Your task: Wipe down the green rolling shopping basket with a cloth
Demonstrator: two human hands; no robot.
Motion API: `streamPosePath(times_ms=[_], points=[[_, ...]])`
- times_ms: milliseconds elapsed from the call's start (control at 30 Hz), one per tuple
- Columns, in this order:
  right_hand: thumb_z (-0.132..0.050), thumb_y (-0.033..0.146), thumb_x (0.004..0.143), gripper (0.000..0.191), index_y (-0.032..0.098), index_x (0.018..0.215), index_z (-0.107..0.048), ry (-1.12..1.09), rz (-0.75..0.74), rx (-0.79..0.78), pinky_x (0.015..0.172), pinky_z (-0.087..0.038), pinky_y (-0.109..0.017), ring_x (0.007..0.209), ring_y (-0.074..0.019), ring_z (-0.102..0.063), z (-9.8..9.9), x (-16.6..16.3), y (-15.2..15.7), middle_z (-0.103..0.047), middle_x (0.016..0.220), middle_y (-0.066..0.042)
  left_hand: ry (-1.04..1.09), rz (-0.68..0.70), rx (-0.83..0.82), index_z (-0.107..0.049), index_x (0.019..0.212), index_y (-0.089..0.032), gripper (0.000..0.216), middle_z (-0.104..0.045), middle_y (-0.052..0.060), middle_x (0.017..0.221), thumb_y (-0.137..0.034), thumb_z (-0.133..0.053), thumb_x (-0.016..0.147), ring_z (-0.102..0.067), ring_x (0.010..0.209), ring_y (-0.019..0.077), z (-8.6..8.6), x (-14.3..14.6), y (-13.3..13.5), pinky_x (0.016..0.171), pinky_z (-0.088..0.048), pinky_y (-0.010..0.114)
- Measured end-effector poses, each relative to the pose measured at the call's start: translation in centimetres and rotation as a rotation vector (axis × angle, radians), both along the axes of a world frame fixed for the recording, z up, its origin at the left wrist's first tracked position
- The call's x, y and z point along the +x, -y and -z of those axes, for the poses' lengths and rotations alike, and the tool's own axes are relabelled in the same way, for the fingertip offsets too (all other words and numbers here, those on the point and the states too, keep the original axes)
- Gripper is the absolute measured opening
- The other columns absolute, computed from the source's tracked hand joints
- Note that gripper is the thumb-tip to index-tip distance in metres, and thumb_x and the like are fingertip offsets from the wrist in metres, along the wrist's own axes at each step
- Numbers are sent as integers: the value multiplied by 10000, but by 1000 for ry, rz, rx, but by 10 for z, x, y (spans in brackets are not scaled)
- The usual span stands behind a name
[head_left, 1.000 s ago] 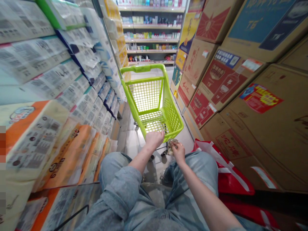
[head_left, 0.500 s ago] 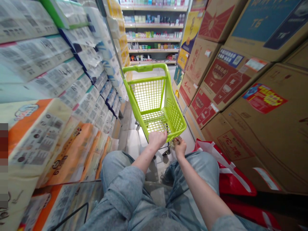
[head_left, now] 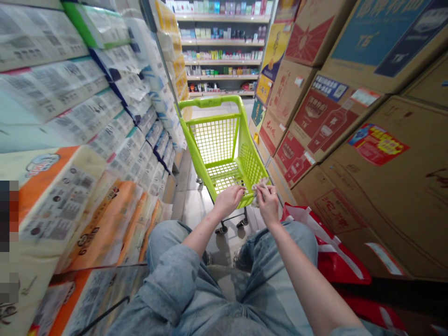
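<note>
In the head view a lime-green shopping cart (head_left: 250, 163) stands between my knees, its basket of plastic lattice with nothing in it. At the basket's near end my left hand (head_left: 229, 200) is closed on the rim, fingers curled over it. My right hand (head_left: 269, 205) pinches a crumpled, greyish cloth (head_left: 258, 190) at the near right corner of the rim. The cloth bunches up past the fingers and overlaps the green plastic. Whether it presses on the rim is hard to tell.
Wrapped tissue packs (head_left: 77, 196) are piled along the left. Stacked cardboard cartons (head_left: 371, 186) wall the right side, with a red bag (head_left: 329, 252) by my right knee. Beyond the cart, shelves (head_left: 224, 42) of small goods face me across a tiled floor (head_left: 185, 205).
My right hand has risen with the cloth from below the rim's near corner up to the rim. The left hand stays at the near rim, shifted slightly.
</note>
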State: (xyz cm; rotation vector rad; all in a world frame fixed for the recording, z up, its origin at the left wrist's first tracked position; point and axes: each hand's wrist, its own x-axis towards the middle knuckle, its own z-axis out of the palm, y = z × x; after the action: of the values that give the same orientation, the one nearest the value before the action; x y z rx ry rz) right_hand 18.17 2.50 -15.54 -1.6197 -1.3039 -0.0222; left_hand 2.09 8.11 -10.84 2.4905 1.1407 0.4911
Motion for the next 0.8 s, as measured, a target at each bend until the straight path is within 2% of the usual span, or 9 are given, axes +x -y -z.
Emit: streamPosePath(times_ms=[100, 167, 233, 333, 433, 633, 733, 800], points=[[-430, 307, 886, 288, 189, 1004, -665, 81, -87, -42, 876, -449, -360, 935, -197, -536, 0, 9, -8, -519, 983, -95, 16, 21, 112, -593, 1052, -199, 368, -628, 31, 1071, -309, -256, 955, -533, 1038, 132, -8, -18, -10, 999, -357, 299], [-424, 298, 889, 278, 198, 1000, -659, 97, -89, -38, 889, -445, -372, 951, -200, -534, 2, 14, -11, -521, 999, -94, -81, -29, 198, -635, 951, -197, 357, -630, 39, 1031, -318, -299, 944, -520, 1039, 158, -9, -30, -18, 1086, -245, 394], [-423, 290, 890, 272, 197, 994, -656, 102, -80, -32, 899, -441, -376, 967, -202, -530, 4, 16, -12, -521, 1011, -97, -181, -60, 250, -658, 858, -195, 364, -624, 50, 1000, -332, -329, 933, -495, 1070, 187, -6, -39, -24, 1103, -180, 463], [-416, 275, 891, 274, 175, 980, -655, 87, -20, -21, 897, -446, -378, 982, -206, -521, 4, 9, -11, -514, 1019, -110, -259, -62, 304, -670, 796, -184, 382, -606, 67, 948, -333, -342, 926, -471, 1078, 215, 3, -42, -27, 1080, -215, 484], [-411, 271, 897, 273, 170, 976, -652, 74, -10, -20, 881, -460, -380, 969, -207, -526, 4, -13, -8, -508, 1008, -111, -260, -83, 349, -673, 785, -173, 391, -596, 72, 896, -325, -342, 925, -486, 1019, 220, 10, -36, -28, 1064, -241, 488], [-409, 244, 910, 264, 210, 1057, -625, 61, -224, 2, 920, -454, -370, 1026, -196, -533, 4, -62, 2, -517, 1051, -104, -215, -80, 395, -661, 756, -180, 365, -596, 75, 884, -308, -360, 917, -499, 997, 226, 13, -31, -27, 1033, -291, 481], [-427, 239, 903, 247, 226, 1062, -616, 42, -288, 9, 929, -448, -351, 1048, -182, -531, 11, -56, 7, -518, 1067, -93, -198, -54, 400, -644, 718, -189, 330, -593, 67, 864, -294, -391, 902, -502, 986, 223, 13, -34, -27, 1028, -300, 482], [-449, 245, 886, 216, 214, 1017, -618, -5, -205, 11, 908, -453, -362, 1018, -187, -541, 24, -39, 10, -534, 1030, -88, -188, -47, 394, -634, 699, -190, 308, -587, 61, 848, -286, -413, 891, -500, 987, 220, 14, -35, -27, 1034, -296, 481]])
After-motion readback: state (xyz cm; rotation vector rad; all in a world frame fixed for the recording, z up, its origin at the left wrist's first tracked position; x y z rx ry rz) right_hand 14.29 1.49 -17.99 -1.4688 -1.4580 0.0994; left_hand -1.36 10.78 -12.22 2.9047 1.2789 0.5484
